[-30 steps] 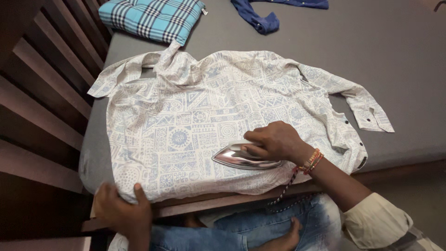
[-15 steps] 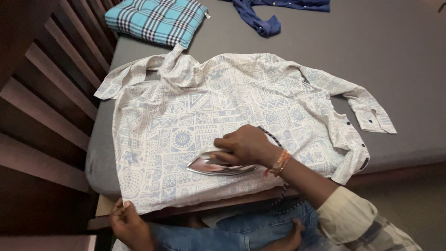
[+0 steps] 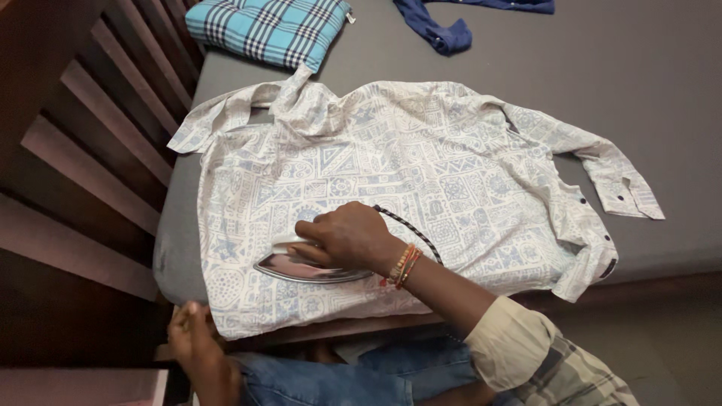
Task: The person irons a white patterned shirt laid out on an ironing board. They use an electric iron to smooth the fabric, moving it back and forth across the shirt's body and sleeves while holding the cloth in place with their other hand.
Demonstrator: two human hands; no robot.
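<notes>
So there's a white short-of-plain shirt with a pale blue geometric print (image 3: 398,180) spread flat on a grey padded surface (image 3: 602,83), collar up toward the far left, one long sleeve stretched out to the right with its buttoned cuff near the edge. The right hand (image 3: 342,237) is wrapped tight around the handle of a shiny metal clothes iron (image 3: 304,267), fingers fully curled, and the iron sits flat on the lower left part of the shirt with its pointed end facing left. A black and white braided cord (image 3: 410,229) runs out from behind the wrist, which has a few orange and red bangles (image 3: 401,265) on it. The left hand (image 3: 192,331) is down at the shirt's bottom hem by the near edge, fingers pinched on the fabric. Up top there's a folded turquoise checked cloth (image 3: 267,26) and a crumpled dark blue garment (image 3: 451,26), both well apart from the iron. Dark wooden slats (image 3: 83,150) run along the left side
</notes>
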